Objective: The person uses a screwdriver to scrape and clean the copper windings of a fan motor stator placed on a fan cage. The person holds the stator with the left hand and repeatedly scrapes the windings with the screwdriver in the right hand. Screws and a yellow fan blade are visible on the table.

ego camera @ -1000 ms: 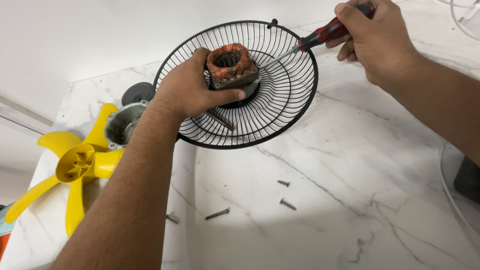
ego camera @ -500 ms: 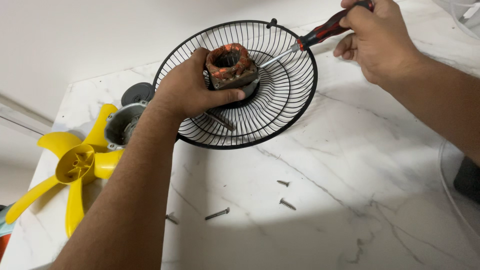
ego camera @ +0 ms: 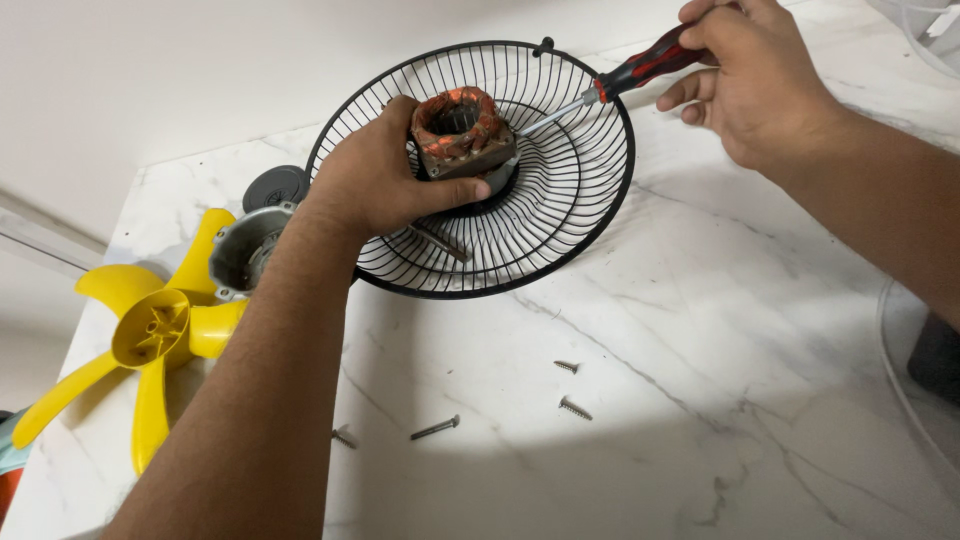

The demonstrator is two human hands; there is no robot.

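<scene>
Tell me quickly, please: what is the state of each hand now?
Left hand: closed on the fan motor, which sits in the black fan guard.
Right hand: closed on the red-and-black screwdriver.

Counting what's sitting around the black fan guard: one motor in the middle of it, one screwdriver poking in from its right, four loose screws lying below it, one yellow fan blade and one grey motor cover resting to its left. Two hands working.
</scene>
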